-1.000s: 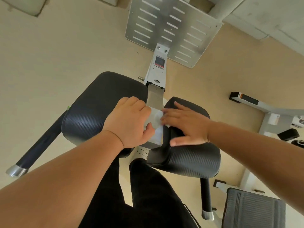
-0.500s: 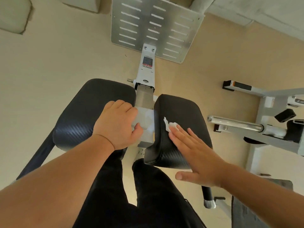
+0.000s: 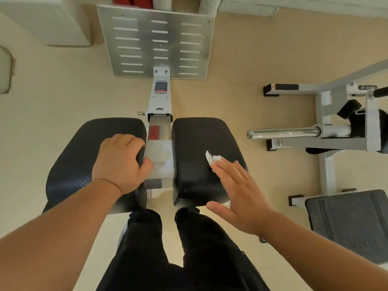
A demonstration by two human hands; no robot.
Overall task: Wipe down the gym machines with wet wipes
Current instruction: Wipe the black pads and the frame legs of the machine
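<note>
Wiping the right pad (image 3: 201, 143)
My right hand (image 3: 237, 192) presses the wipe (image 3: 213, 159) with flat fingers (image 3: 231, 172); left hand (image 3: 121, 162) curls round left pad (image 3: 84, 156); next I sweep the far edge.

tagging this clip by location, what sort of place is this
Most likely a gym or fitness room: a machine's black left pad and right pad, a slotted metal footplate beyond them, and a chrome bar on a neighbouring white frame.

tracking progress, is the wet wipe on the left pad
No, the right hand presses the wet wipe onto the right pad; the left hand grips the left pad.
</note>
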